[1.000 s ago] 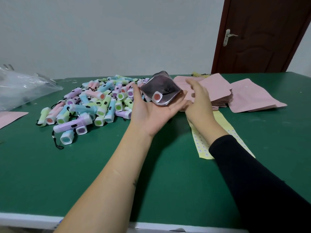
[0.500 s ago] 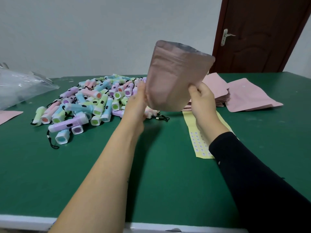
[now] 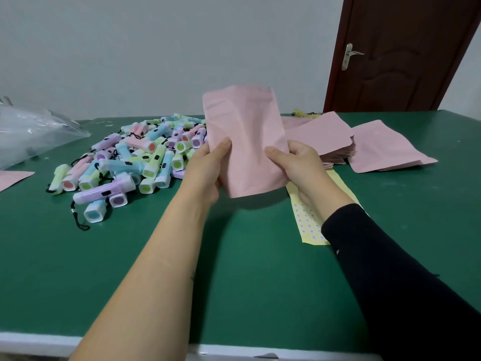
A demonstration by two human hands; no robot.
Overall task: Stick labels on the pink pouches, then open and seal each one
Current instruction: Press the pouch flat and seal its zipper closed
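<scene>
The pink pouch (image 3: 247, 142) is held upright above the green surface (image 3: 234, 269), just right of the heap of small torches (image 3: 135, 157). The left hand (image 3: 208, 170) grips its left edge and the right hand (image 3: 299, 165) its right edge, thumbs on the front and fingers (image 3: 302, 149) curled round it. It looks light, thin and floppy, likely to crease or slip, so it is probably best pinched low at both edges, leaving the top free.

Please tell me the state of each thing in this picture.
held pouch, upright, gripped at both sides
left hand, grips its left edge
right hand, grips its right edge
pouch stack, lying flat
label sheet, lying flat
flashlights, heaped loose
door, shut
</scene>
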